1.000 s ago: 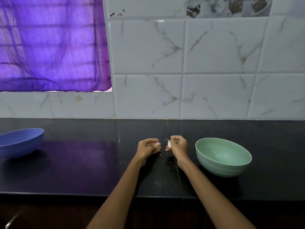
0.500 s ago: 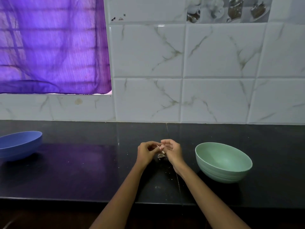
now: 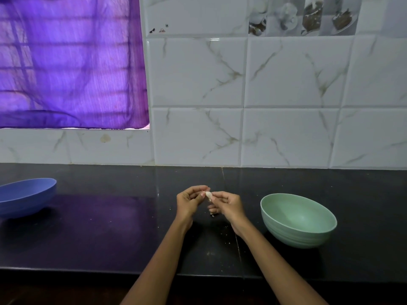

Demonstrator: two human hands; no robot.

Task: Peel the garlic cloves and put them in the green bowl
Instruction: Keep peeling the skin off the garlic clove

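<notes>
Just above the black polished table (image 3: 110, 238), the small white garlic clove (image 3: 208, 195) sat pinched between both hands, left hand (image 3: 190, 202) and right hand (image 3: 228, 205) each gripping it. Rightward, near the right hand, the pale green round bowl (image 3: 308, 235) stood with open table between.

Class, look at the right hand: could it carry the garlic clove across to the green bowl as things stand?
Probably yes. The right hand pinches the garlic clove with the left hand, and only bare counter lies between it and the open green bowl.
</notes>
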